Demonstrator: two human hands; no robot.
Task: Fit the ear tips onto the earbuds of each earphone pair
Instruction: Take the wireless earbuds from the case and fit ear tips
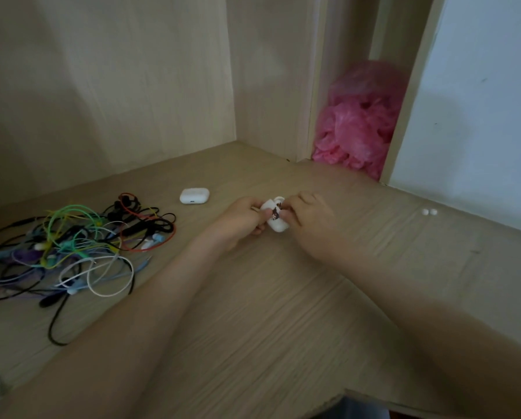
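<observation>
Both forearms reach out over the wooden desk [268, 322] and meet near its middle, where the left hand [241, 220] and the right hand [309, 219] hold a white earbud case [279, 225] between them, just above the surface; the left hand's fingers are curled round the case's left side, the thumb lying across its front beside a small dark picture printed there; the right hand's fingers are bent over the case's top edge and its thumb presses the front, so both hands grip narrowly; the lid seems lifted at the back, though blur hides whether any earbud sits inside; a thin pale sliver pokes out by the left fingers, too small to identify; a second white case [194, 195] lies shut on the desk, behind and to the left of the hands; further left sprawls a tangle of wired earphones [71, 246], with cords in green, black, red, white, purple and blue; two small white ear tips [429, 212] sit side by side well to the right, near the white wall; a crumpled pink plastic bag [359, 125] fills the narrow gap at the back.
</observation>
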